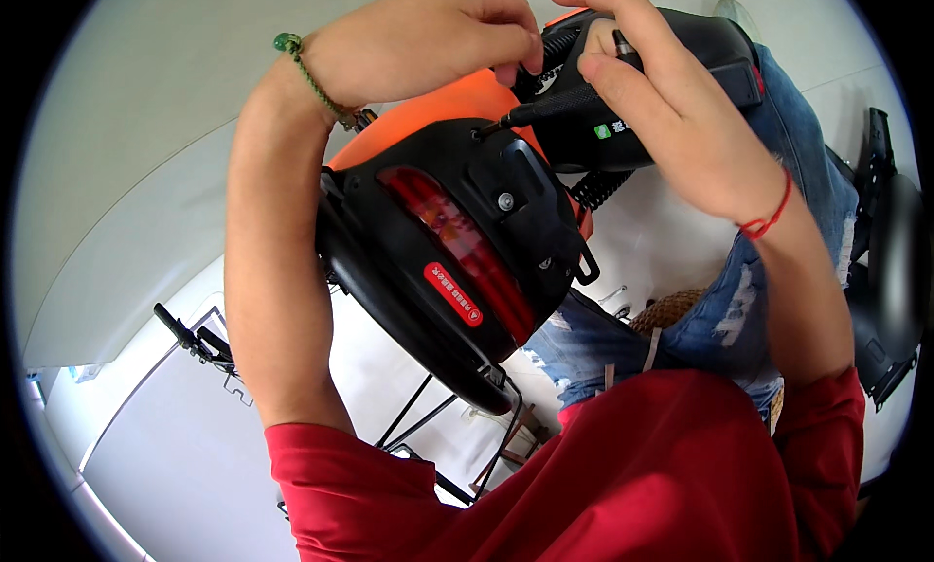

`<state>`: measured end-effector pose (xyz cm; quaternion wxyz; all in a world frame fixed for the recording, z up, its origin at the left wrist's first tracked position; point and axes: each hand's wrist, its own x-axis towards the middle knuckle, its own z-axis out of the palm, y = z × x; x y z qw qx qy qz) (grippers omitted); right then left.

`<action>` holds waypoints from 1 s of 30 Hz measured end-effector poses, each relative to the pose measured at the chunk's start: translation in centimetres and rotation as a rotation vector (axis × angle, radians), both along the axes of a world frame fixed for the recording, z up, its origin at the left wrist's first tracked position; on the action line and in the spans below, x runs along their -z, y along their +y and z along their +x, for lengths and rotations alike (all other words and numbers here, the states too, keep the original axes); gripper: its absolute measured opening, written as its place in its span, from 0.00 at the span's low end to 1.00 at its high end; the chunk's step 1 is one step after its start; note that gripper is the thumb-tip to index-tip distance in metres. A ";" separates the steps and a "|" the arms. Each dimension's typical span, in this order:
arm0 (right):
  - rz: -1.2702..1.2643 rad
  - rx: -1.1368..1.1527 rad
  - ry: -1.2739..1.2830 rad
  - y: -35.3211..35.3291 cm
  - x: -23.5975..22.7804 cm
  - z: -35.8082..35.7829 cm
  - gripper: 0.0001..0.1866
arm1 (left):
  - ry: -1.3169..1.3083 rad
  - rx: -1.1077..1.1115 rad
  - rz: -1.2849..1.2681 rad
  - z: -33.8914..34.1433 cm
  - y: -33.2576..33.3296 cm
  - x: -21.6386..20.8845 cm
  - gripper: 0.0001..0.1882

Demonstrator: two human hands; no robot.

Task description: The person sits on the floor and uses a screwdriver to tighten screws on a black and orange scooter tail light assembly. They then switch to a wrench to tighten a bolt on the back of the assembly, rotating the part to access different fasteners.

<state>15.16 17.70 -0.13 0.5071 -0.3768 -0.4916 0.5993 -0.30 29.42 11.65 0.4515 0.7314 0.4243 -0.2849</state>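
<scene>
A black screwdriver [559, 103] with a knurled handle is gripped between the bent fingers of my right hand [671, 95]. Its tip points left and meets a small hole in the black rear cover [365, 207] of an orange-and-black vehicle. My left hand [457, 36] reaches over the orange body panel [462, 97], its fingers curled down and closed near a black coil spring. Whatever those fingers may hold is hidden. Set in the cover is a long red tail light [452, 233], beside a black bracket [511, 187] with a bolt in it.
A black seat [584, 148] on coil springs [601, 187] sits right of the cover. A curved black bar [389, 309] runs along the cover's lower left. My jeans [778, 260] are close by. Black parts [880, 260] stand far right; a black handle [180, 324] stands at left.
</scene>
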 end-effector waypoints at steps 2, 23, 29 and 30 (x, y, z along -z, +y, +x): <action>-0.150 -0.172 -0.016 0.5 0.0 0.9 0.19 | -0.026 0.032 -0.040 0.0 -0.2 0.4 0.14; -0.134 0.064 0.064 -0.5 -0.3 0.7 0.15 | 0.147 0.006 -0.271 0.5 0.2 1.8 0.13; -0.474 -0.164 -0.180 -0.3 -0.6 2.0 0.19 | 0.235 0.230 -0.187 2.9 0.7 0.9 0.13; -0.366 -0.140 -0.160 -0.4 -0.5 1.9 0.16 | 0.237 0.237 -0.167 3.0 0.7 0.8 0.13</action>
